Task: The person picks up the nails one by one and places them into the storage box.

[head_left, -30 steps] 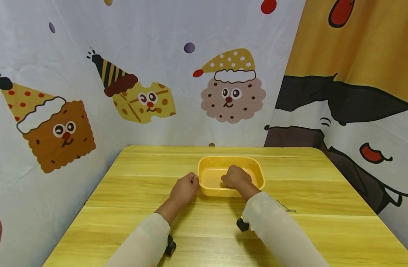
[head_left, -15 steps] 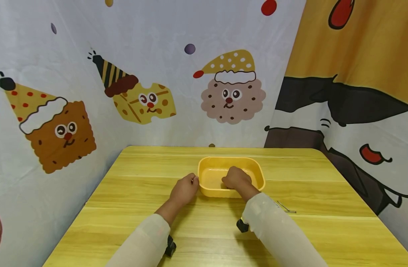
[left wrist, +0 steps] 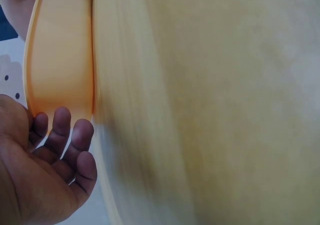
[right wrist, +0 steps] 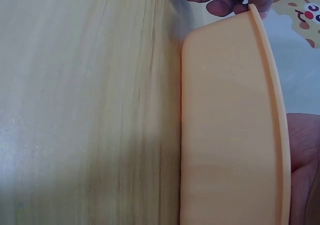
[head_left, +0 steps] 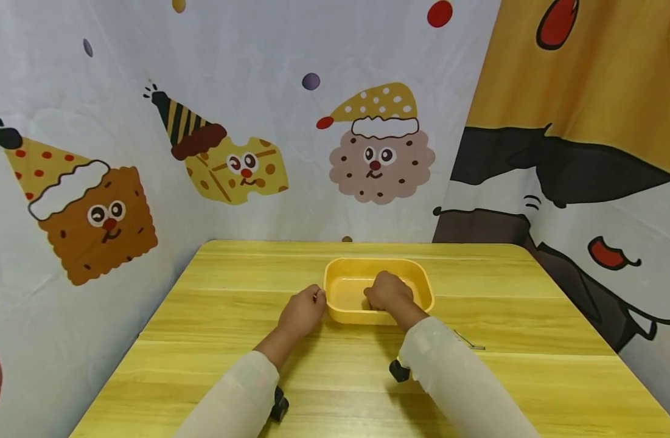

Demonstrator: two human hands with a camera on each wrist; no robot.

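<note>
A yellow plastic basin with rounded corners stands on the wooden table. At its left end my left hand pinches the rim; the left wrist view has this hand with its fingers curled beside the basin's outer wall. My right hand reaches over the near rim, down into the basin, knuckles up. Its fingertips are hidden there, and I cannot tell whether they hold anything. In the right wrist view the basin's side covers most of the right hand.
Thin metal pieces, nail-like, lie on the table just right of the right sleeve. A white cloth wall with cartoon figures rises behind the table. Black devices are worn under both wrists.
</note>
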